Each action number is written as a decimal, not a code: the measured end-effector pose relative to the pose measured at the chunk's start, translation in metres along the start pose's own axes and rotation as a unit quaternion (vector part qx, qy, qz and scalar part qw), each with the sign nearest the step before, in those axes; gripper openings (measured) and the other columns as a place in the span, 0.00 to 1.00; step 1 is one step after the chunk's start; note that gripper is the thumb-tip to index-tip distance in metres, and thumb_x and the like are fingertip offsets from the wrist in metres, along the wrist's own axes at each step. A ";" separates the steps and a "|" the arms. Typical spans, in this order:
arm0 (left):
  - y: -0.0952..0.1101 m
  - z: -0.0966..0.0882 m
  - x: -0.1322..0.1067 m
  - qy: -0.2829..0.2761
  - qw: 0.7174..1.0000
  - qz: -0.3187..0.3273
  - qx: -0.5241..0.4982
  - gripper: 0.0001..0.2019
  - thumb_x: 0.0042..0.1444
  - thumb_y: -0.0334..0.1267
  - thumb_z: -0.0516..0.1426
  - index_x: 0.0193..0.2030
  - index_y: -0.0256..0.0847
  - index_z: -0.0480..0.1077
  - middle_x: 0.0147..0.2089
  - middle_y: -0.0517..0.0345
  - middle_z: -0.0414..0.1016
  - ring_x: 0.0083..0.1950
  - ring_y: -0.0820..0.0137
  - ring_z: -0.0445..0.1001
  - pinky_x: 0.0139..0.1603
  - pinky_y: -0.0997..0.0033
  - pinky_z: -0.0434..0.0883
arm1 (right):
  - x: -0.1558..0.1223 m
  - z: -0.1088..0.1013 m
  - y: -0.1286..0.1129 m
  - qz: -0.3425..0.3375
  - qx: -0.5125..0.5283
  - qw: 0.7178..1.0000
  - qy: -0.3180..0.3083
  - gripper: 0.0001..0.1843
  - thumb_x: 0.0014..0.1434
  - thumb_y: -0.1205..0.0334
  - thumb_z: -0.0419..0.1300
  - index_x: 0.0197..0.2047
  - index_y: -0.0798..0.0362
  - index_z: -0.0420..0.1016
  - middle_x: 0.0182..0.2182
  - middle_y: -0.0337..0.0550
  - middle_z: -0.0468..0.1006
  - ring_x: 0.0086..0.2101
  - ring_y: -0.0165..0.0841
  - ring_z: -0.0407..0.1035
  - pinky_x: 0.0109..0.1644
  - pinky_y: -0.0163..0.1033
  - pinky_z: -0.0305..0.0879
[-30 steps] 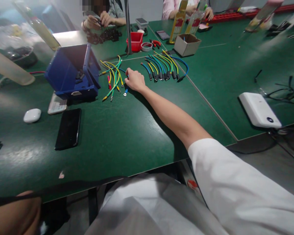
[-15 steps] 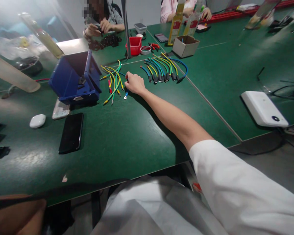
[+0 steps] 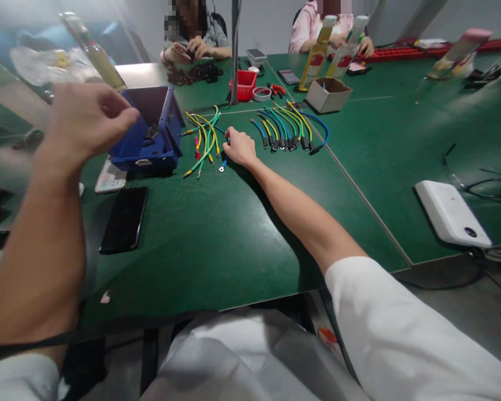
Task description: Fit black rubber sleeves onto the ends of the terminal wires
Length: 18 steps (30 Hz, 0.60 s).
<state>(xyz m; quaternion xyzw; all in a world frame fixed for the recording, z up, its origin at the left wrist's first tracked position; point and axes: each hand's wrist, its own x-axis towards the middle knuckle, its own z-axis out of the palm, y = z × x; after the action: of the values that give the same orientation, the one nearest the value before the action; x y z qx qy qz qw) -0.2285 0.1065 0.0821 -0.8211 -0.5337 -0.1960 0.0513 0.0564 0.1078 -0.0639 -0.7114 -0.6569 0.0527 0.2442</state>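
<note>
My right hand (image 3: 239,148) rests on the green table (image 3: 217,234), fingers curled on a blue wire (image 3: 224,162) with a ring terminal, beside a loose pile of yellow-green wires (image 3: 202,136). A neat row of wires with black sleeves (image 3: 290,129) lies to the right of that hand. My left hand (image 3: 87,120) is raised in the air in front of the blue plastic bin (image 3: 150,133), fingers curled loosely; nothing shows in them.
A black phone (image 3: 125,218) and a second phone (image 3: 111,177) lie left of centre. A white device (image 3: 453,213) sits at right. Red tray (image 3: 244,85), tape roll (image 3: 261,93), cardboard box (image 3: 328,93), bottles and two seated people are at the far side.
My left arm has risen from the bottom left corner up in front of the blue bin. My right hand stays on the blue wire. The view has shifted slightly.
</note>
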 end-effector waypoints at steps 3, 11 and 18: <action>-0.002 0.024 0.010 -0.049 0.998 0.033 0.025 0.23 0.62 0.47 0.50 0.51 0.29 0.75 0.42 0.61 0.73 0.48 0.70 0.72 0.57 0.65 0.63 | 0.000 -0.001 -0.001 0.003 -0.006 1.000 -0.002 0.18 0.60 0.62 0.50 0.53 0.55 0.67 0.44 0.56 0.76 0.45 0.48 0.70 0.48 0.53 0.63; -0.036 0.087 0.058 -0.172 0.981 0.050 0.069 0.16 0.53 0.30 0.62 0.47 0.24 0.74 0.32 0.58 0.75 0.35 0.75 0.67 0.51 0.71 0.68 | 0.000 -0.002 -0.003 0.006 -0.026 1.000 0.000 0.18 0.60 0.62 0.50 0.53 0.53 0.67 0.44 0.56 0.77 0.44 0.48 0.71 0.47 0.51 0.63; -0.047 0.105 0.076 -0.246 0.962 -0.050 0.104 0.15 0.47 0.31 0.63 0.42 0.25 0.74 0.33 0.52 0.74 0.36 0.69 0.69 0.45 0.62 0.71 | -0.001 -0.003 -0.004 0.008 -0.032 0.999 0.005 0.18 0.59 0.60 0.50 0.52 0.53 0.68 0.43 0.54 0.78 0.43 0.47 0.71 0.45 0.49 0.64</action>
<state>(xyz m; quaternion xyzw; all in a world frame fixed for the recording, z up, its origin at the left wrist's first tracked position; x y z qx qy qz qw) -0.2158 0.2224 0.0087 -0.8063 -0.5877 0.0666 -0.0064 0.0537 0.1065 -0.0593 -0.7244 -0.6513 0.0300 0.2239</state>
